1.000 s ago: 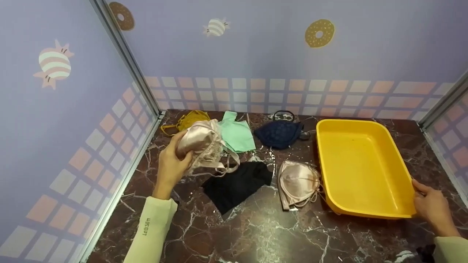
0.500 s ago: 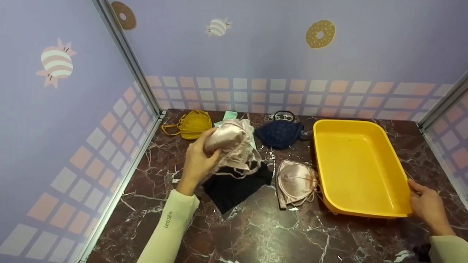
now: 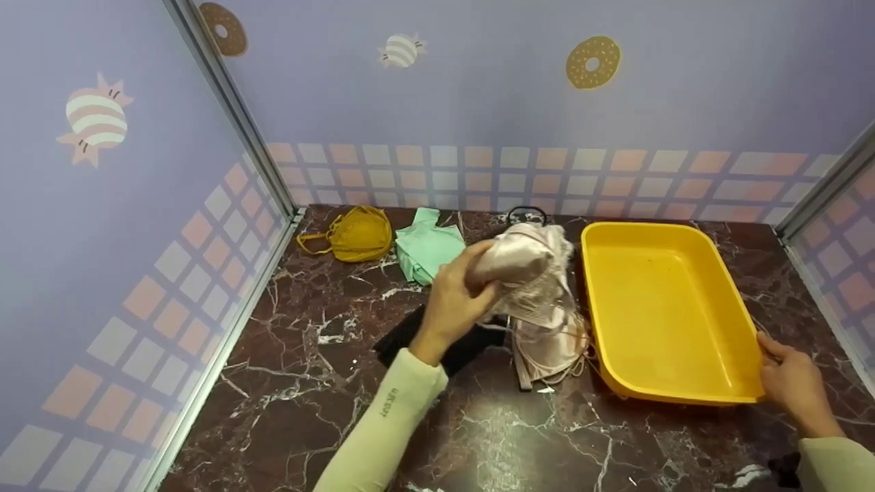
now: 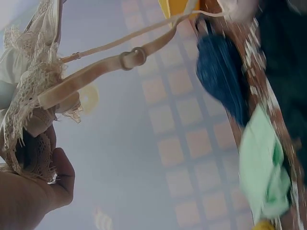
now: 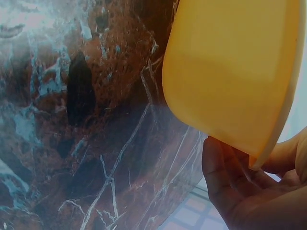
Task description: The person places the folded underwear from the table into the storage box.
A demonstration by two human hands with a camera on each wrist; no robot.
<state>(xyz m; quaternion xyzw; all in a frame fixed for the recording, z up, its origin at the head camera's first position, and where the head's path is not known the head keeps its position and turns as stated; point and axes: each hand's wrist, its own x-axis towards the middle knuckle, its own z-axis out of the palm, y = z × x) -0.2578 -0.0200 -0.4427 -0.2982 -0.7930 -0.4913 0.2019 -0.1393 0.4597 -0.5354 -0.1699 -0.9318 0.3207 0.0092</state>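
Observation:
My left hand [image 3: 454, 297] grips a pale pink satin bra [image 3: 523, 260] by its cup, raised above the table. Lace edging and a loose strap [image 4: 96, 72] trail from it in the left wrist view. Under it lies a second pink satin bra [image 3: 550, 348], partly covered in the head view. The navy bra [image 4: 220, 72] is mostly hidden behind the held one from the head. My right hand [image 3: 796, 383] holds the near right rim of a yellow plastic tub [image 3: 656, 307], thumb on one side and fingers underneath in the right wrist view. The tub has nothing in it.
Along the back lie a mustard bra [image 3: 362, 236] and a mint green garment [image 3: 431, 246]. A black garment [image 3: 403, 335] lies partly behind my left forearm. Patterned walls [image 3: 478, 89] close off the back and sides of the dark marbled table [image 3: 294, 410].
My left hand has carried the pink bra rightward, from near the mustard bra to over the navy and second pink bras. The tub and my right hand have shifted slightly left.

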